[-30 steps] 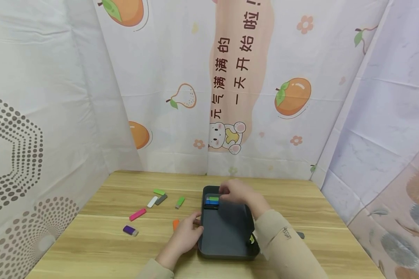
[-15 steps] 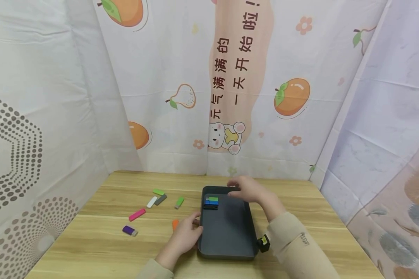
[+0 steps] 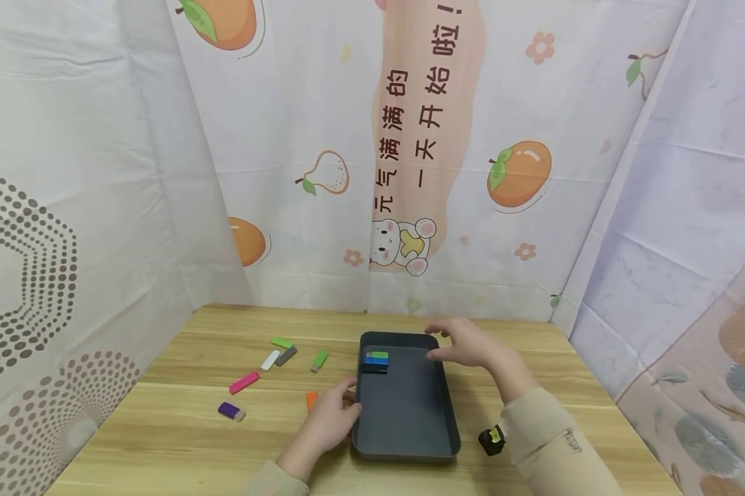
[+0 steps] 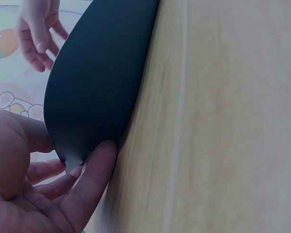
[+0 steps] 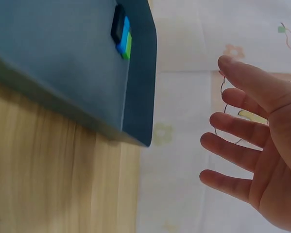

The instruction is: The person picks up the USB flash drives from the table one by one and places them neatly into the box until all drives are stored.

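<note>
A dark grey rectangular tray point(image 3: 403, 413) lies on the wooden table. My left hand point(image 3: 329, 419) holds its left wall; in the left wrist view thumb and fingers point(image 4: 100, 160) meet the wall at rim and base. Side by side in the tray's far left corner lie a green USB stick point(image 3: 381, 355), a blue USB stick point(image 3: 377, 360) and a black USB stick point(image 3: 374, 368). My right hand point(image 3: 465, 342) hovers by the far right rim, fingers spread and holding nothing, as the right wrist view shows.
Left of the tray lie loose USB sticks: purple point(image 3: 230, 410), pink point(image 3: 244, 381), white point(image 3: 270, 360), grey point(image 3: 286, 355), green point(image 3: 319, 361), another green point(image 3: 282, 342) and orange point(image 3: 312, 399). A black device point(image 3: 491, 439) is at the right sleeve. A printed curtain point(image 3: 310, 241) stands behind.
My right hand has moved rightward from above the USB sticks in the tray to the far right rim, its fingers opening out. The left hand and tray stay put.
</note>
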The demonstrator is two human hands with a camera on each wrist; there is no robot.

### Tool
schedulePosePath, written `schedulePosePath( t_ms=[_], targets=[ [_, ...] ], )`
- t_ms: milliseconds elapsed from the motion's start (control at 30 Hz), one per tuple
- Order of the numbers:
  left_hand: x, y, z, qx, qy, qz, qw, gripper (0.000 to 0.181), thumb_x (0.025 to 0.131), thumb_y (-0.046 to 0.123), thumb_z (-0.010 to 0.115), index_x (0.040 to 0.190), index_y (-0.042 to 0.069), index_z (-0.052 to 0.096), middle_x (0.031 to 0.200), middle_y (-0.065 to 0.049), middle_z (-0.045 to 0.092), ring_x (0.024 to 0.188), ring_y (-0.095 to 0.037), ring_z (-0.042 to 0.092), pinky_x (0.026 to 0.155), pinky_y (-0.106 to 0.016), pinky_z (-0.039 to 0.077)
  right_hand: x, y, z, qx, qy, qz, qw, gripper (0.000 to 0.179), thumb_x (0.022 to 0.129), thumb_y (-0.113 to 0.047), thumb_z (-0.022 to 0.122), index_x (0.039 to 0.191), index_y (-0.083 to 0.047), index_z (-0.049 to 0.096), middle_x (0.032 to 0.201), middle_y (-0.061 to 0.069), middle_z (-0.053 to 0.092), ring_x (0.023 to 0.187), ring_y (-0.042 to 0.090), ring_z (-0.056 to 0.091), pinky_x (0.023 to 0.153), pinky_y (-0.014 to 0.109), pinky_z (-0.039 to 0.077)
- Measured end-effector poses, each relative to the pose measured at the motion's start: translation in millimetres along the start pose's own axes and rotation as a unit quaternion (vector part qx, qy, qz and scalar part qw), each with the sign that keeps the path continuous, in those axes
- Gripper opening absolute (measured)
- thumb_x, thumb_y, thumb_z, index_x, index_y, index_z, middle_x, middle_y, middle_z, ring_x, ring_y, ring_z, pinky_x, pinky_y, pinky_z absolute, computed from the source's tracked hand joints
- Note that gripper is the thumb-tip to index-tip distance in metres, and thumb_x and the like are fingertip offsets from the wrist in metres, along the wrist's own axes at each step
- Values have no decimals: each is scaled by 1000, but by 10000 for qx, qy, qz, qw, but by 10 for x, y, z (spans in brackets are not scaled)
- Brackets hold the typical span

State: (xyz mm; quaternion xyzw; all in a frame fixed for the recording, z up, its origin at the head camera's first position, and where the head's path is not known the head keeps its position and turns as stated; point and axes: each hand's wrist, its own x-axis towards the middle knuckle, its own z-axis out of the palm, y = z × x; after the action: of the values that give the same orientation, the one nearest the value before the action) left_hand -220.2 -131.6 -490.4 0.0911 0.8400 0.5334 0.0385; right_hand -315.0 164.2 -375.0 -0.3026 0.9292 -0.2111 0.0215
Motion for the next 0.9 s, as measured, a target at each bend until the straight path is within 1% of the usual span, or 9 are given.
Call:
schedulePosePath(
  t_ms=[100, 267, 433, 500, 600, 700, 767, 900],
  targets=[
    [2, 1, 4, 104, 21, 12, 9999, 49, 98, 7, 62, 144, -3, 50, 120, -21, 64, 89, -22, 66, 63, -34, 58, -52, 77, -5, 65, -6, -22, 10000, 52, 87, -31, 81, 130, -6, 66, 129, 10, 66, 116, 37, 61, 96, 52, 51],
    [4, -1, 11, 124, 25, -7, 9999, 50, 98, 7, 62, 145, -3, 49, 121, -22, 64, 90, -23, 66, 63, -35, 58, -135, 177, -7, 140, 0, 7, 9999, 58, 84, -32, 84, 131, -4, 65, 130, 12, 65, 117, 39, 61, 96, 54, 50],
    [5, 4, 12, 146, 18, -36, 9999, 49, 98, 8, 62, 145, -2, 49, 122, -22, 64, 93, -24, 66, 66, -37, 58, -227, 260, -17, 164, -50, 28, 9998, 58, 84, -28, 84, 132, -3, 64, 131, 14, 64, 117, 44, 60, 96, 56, 50],
    [10, 0, 13, 168, 25, -29, 9999, 49, 98, 8, 62, 145, -2, 50, 121, -21, 64, 93, -24, 66, 68, -38, 58, -271, 283, -28, 175, -98, 79, 9998, 56, 85, -28, 84, 132, -4, 64, 131, 14, 64, 118, 46, 59, 96, 57, 50],
    [13, -6, 14, 185, 34, -20, 9998, 49, 98, 8, 62, 144, -2, 50, 121, -21, 64, 93, -23, 66, 69, -38, 58, -342, 327, -43, 199, -178, 219, 9994, 59, 85, -34, 83, 133, -5, 63, 132, 15, 63, 119, 47, 58, 97, 57, 49],
    [10, -8, 17, 145, 29, -16, 9999, 49, 98, 8, 62, 144, -2, 50, 121, -21, 64, 92, -23, 66, 66, -36, 58, -412, 388, -54, 206, -214, 310, 9991, 62, 85, -36, 83, 133, -3, 62, 133, 16, 63, 119, 46, 58, 97, 58, 48],
    [7, -7, 18, 94, 22, -13, 10000, 49, 98, 7, 62, 144, -2, 50, 121, -22, 64, 91, -23, 67, 63, -36, 58, -457, 428, -61, 211, -224, 406, 9987, 63, 85, -35, 84, 134, -2, 62, 133, 17, 62, 119, 45, 58, 97, 58, 48],
    [1, -3, 14, 64, 22, -19, 10000, 49, 98, 7, 61, 145, -3, 49, 122, -23, 63, 92, -24, 67, 64, -36, 59, -542, 499, -71, 118, -241, 555, 9981, 60, 83, -29, 85, 132, 0, 63, 132, 19, 62, 118, 46, 58, 97, 58, 48]
  ],
)
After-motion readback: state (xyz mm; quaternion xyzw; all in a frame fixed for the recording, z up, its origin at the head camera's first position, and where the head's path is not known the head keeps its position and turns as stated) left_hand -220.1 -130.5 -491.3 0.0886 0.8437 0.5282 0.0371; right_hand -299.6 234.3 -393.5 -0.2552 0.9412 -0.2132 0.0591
